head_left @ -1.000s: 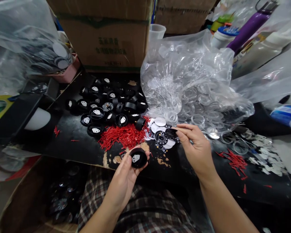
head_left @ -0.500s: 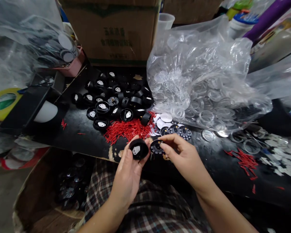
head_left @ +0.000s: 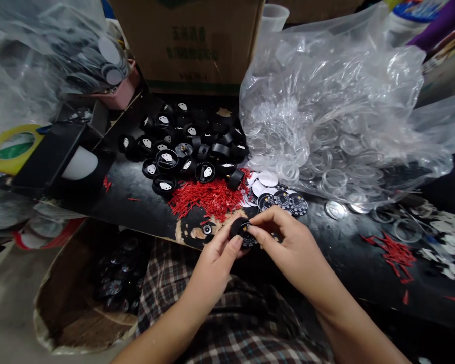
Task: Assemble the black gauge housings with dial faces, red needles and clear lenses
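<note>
My left hand (head_left: 222, 253) is closed around a round black gauge housing (head_left: 235, 226), tilted toward me above the table's front edge. My right hand (head_left: 284, 237) pinches a black dial disc (head_left: 247, 235) with white markings, between thumb and forefinger. The disc lies over the mouth of the housing; whether it sits fully inside I cannot tell. Beyond my hands lies a heap of red pointers (head_left: 207, 199). Several printed dial discs (head_left: 282, 200), some showing white backs, overlap to its right. More black housings (head_left: 167, 158) with white plates inside are gathered behind the pointers.
A clear plastic bag of transparent covers (head_left: 337, 156) takes up the back right. A cardboard box (head_left: 189, 45) stands at the back. Red pointers (head_left: 396, 253) and white pieces (head_left: 445, 237) lie at right. An open carton (head_left: 56, 323) with black pieces sits below left.
The housing in my left hand has moved right and tilted, and the dial disc in my right hand now lies over its opening. The view has shifted slightly.
</note>
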A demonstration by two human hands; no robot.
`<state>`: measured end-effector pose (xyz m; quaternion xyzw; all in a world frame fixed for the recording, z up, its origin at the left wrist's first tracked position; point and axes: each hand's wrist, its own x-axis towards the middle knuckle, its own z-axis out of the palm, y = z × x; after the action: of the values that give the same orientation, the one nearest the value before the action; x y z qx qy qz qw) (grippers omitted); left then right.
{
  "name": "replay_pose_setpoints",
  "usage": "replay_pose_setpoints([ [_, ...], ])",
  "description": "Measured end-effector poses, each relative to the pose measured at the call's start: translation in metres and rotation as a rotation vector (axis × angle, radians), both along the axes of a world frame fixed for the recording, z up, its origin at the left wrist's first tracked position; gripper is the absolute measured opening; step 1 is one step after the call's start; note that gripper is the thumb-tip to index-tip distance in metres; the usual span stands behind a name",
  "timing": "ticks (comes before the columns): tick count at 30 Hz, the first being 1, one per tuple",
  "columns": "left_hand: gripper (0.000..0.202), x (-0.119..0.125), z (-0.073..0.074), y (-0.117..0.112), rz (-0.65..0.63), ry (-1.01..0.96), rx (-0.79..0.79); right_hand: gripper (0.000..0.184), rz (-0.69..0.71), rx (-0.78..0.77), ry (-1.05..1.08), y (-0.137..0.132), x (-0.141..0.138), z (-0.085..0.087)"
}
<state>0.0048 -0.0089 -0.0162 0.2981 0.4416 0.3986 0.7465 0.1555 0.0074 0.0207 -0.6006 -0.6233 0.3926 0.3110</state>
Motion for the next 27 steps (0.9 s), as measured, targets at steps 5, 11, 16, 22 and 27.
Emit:
replay_pose_setpoints([
  [5, 0.035, 0.000, 0.005, 0.004, -0.003, -0.007, -0.031, 0.006, 0.013, 0.004, -0.030, 0.002, 0.002, 0.001],
  [11, 0.032, 0.000, 0.003, 0.002, 0.010, -0.031, -0.016, 0.008, 0.015, -0.047, -0.074, -0.002, 0.001, -0.005],
  [16, 0.029, -0.013, -0.003, -0.003, -0.054, 0.141, 0.076, 0.009, 0.085, -0.131, -0.003, -0.012, 0.002, -0.008],
  [22, 0.026, -0.033, -0.004, -0.003, 0.249, 0.113, -0.039, 0.015, 0.238, 0.054, -0.374, 0.015, -0.008, -0.013],
  [27, 0.025, -0.033, 0.003, 0.000, 0.396, 0.014, -0.092, 0.013, 0.178, 0.110, -0.763, 0.041, -0.033, -0.023],
])
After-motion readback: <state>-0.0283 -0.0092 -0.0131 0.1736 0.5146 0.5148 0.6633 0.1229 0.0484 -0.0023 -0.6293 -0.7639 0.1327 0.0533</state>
